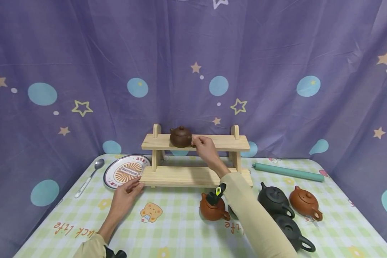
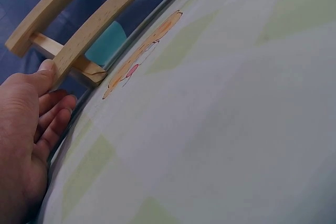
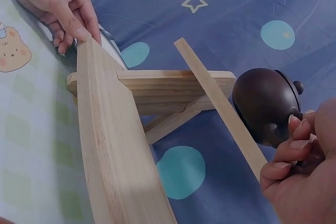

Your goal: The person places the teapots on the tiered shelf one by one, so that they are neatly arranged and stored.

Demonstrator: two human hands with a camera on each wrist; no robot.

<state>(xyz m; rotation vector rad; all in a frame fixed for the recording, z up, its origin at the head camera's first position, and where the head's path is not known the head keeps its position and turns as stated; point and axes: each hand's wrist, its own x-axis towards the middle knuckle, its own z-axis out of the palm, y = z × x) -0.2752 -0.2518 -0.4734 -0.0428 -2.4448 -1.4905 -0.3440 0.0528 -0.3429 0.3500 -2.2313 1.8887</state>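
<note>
My right hand (image 1: 207,149) pinches the handle of a dark brown teapot (image 1: 180,137) at the upper board of a two-tier wooden shelf (image 1: 193,176). Seen from the right wrist, the teapot (image 3: 265,103) overlaps the upper board, its lid knob pointing right, with my curled fingers (image 3: 294,153) at its handle. My left hand (image 1: 125,193) grips the left end of the lower board. From the left wrist, the thumb (image 2: 46,72) presses on the board's end and the other fingers curl beneath it.
An orange-brown teapot (image 1: 211,209) stands before the shelf, partly behind my right wrist. Dark teapots (image 1: 274,200) and another orange-brown teapot (image 1: 304,201) stand at right. A green roll (image 1: 288,172) lies behind them. At left are a patterned plate (image 1: 111,175) and a spoon (image 1: 89,179).
</note>
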